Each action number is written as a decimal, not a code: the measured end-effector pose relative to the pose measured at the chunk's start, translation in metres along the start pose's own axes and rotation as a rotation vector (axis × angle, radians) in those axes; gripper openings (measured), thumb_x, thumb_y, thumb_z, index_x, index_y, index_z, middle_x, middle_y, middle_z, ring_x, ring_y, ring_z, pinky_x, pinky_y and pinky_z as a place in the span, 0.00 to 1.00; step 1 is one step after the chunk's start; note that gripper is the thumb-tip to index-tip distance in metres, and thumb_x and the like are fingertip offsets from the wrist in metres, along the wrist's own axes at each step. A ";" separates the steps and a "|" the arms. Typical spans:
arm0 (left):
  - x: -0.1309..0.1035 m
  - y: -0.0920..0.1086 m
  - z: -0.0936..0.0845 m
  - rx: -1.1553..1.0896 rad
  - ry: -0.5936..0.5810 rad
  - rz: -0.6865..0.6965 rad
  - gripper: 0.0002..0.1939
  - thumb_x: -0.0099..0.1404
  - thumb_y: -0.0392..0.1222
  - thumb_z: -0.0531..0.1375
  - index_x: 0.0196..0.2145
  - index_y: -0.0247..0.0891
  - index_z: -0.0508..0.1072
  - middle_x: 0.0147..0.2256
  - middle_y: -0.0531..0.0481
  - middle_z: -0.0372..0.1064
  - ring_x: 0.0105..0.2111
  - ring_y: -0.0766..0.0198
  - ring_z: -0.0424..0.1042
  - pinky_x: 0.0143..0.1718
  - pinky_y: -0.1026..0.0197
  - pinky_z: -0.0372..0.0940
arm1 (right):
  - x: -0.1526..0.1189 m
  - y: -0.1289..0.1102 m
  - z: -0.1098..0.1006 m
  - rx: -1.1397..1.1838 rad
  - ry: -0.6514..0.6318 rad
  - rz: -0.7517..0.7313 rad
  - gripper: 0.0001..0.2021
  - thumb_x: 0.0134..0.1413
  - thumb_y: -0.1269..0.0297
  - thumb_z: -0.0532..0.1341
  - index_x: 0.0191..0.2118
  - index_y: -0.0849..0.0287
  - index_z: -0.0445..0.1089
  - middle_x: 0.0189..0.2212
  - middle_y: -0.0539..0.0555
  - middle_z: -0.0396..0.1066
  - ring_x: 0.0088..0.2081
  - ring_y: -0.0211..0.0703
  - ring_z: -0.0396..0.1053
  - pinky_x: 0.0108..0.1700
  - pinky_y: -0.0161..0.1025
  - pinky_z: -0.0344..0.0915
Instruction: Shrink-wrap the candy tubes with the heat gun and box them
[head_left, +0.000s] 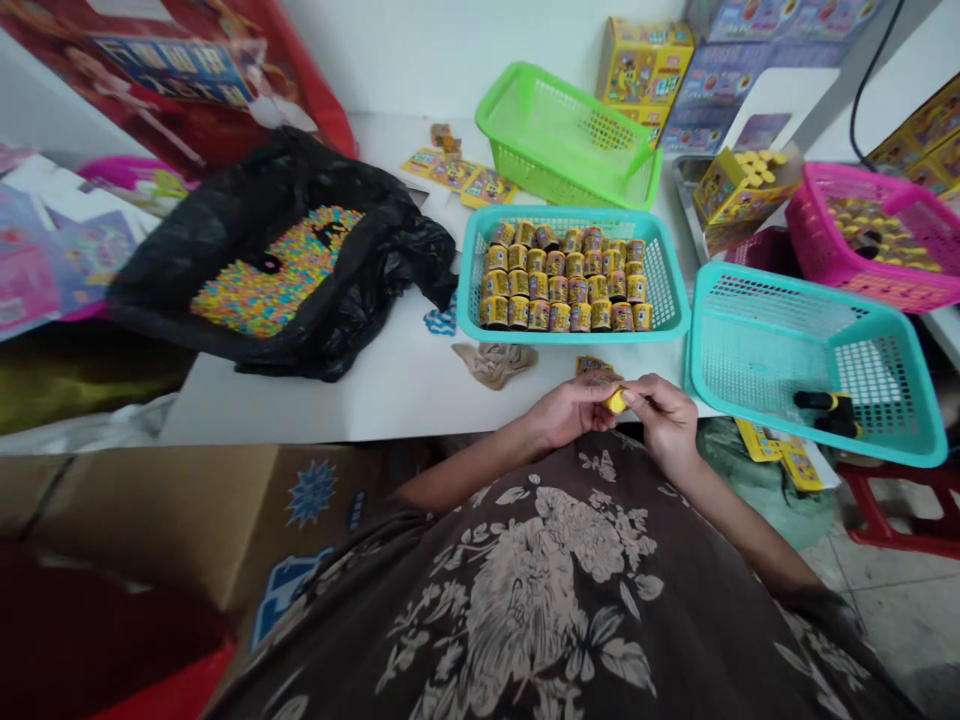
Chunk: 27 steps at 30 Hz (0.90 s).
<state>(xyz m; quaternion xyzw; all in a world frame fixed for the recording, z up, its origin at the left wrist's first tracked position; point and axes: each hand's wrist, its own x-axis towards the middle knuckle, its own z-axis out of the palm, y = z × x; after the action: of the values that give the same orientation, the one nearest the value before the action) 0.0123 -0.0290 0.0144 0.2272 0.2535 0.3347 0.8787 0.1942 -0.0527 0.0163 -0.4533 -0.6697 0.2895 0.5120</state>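
Just in front of my body, at the table's front edge, both hands are together on a small yellow container (616, 401). My left hand (559, 415) is closed around it from the left. From the right, the fingers of my right hand (664, 415) pinch it. My fingers hide most of its body. A printed yellow wrapper (594, 367) lies right behind the hands. Beyond that stands a turquoise basket (574, 338) with rows of small yellow-labelled jars (559, 288) in it.
At left, a black plastic bag (352, 330) lies open around many colourful small pellets (277, 275). A beige cloth (495, 364) is near the front. A green basket (525, 175) stands behind; a second turquoise basket (765, 335) and a pink basket (817, 235) are at right.
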 end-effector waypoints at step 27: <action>-0.034 0.030 -0.049 0.867 0.598 0.533 0.19 0.65 0.57 0.69 0.28 0.41 0.71 0.24 0.55 0.69 0.23 0.66 0.67 0.29 0.63 0.61 | 0.298 0.058 0.021 -0.845 -0.094 0.251 0.06 0.57 0.65 0.69 0.38 0.62 0.80 0.38 0.61 0.81 0.47 0.60 0.78 0.56 0.54 0.72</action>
<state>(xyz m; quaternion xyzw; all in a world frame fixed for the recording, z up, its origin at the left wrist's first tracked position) -0.0535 -0.0218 0.0038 0.5172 0.5380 0.4592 0.4818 0.1726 0.2425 0.0868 -0.6869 -0.6916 0.0707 0.2117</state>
